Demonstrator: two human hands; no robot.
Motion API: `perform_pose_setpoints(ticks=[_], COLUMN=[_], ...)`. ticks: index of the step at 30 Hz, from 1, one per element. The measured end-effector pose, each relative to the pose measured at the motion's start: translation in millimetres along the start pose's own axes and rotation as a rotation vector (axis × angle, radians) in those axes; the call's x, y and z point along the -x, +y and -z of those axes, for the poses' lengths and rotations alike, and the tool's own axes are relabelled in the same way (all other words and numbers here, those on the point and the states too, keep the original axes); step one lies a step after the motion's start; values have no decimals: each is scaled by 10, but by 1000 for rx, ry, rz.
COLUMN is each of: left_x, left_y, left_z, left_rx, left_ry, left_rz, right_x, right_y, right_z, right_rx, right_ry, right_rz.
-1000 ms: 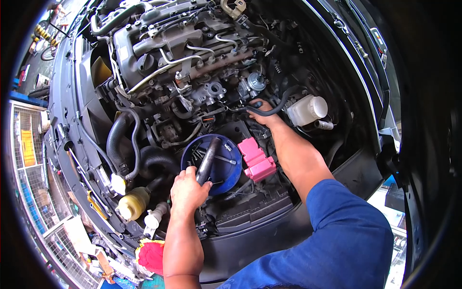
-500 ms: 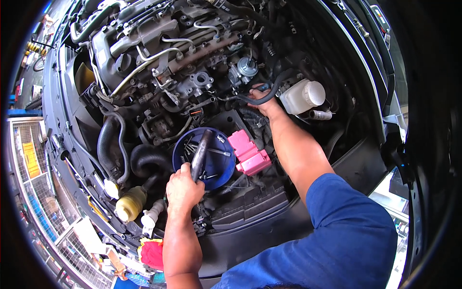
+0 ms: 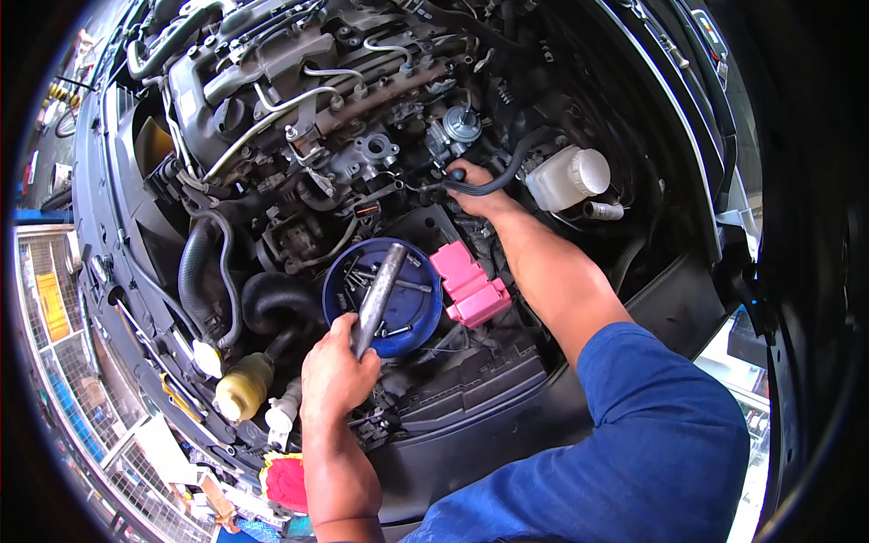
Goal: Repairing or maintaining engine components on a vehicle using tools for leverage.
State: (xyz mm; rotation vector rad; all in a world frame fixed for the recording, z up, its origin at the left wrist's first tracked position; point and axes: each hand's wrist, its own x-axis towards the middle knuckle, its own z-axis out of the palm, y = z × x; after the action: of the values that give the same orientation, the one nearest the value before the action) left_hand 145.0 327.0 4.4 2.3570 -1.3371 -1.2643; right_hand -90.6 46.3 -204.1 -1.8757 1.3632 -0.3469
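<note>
My left hand (image 3: 339, 373) is closed round the lower end of a metal pipe (image 3: 385, 288), which slants up over a blue bowl (image 3: 333, 334). Inside the bowl lie several loose bolts (image 3: 367, 274) and small metal parts. My right hand (image 3: 480, 188) reaches into the engine bay, closed on a dark round-ended handle (image 3: 457, 175); its tool kind is hidden. A black hose (image 3: 507, 181) passes over those fingers. Just beyond them sits a round silver valve (image 3: 462, 125) on the engine (image 3: 272, 72).
A pink box-shaped cover (image 3: 471, 285) stands right of the bowl. A white reservoir (image 3: 568, 179) is beside my right forearm. Nearer on the left are a yellowish reservoir (image 3: 244, 387) and a red cloth (image 3: 286, 480). A wire-mesh rack (image 3: 77, 362) stands outside the car.
My right hand has shifted slightly left and turned, bringing the handle's dark round end into view. My left hand has moved a little left and tilted the pipe farther right over the bowl.
</note>
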Motion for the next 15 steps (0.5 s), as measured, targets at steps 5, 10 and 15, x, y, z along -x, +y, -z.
perform_pose_setpoints(ticks=[5,10,15], left_x=[85,15,-128], left_y=[32,57,-27], left_z=[179,177,-2], left_rx=[220,504,595], left_ry=[-29,-46,-71], left_rz=[-9,-66,-65], right_x=[-67,-77,-141], right_y=[156,146,249], right_z=[132,98,134], right_rx=[-696,-874,-467], right_ry=[130,170,104], right_rz=[-414,-502,-285])
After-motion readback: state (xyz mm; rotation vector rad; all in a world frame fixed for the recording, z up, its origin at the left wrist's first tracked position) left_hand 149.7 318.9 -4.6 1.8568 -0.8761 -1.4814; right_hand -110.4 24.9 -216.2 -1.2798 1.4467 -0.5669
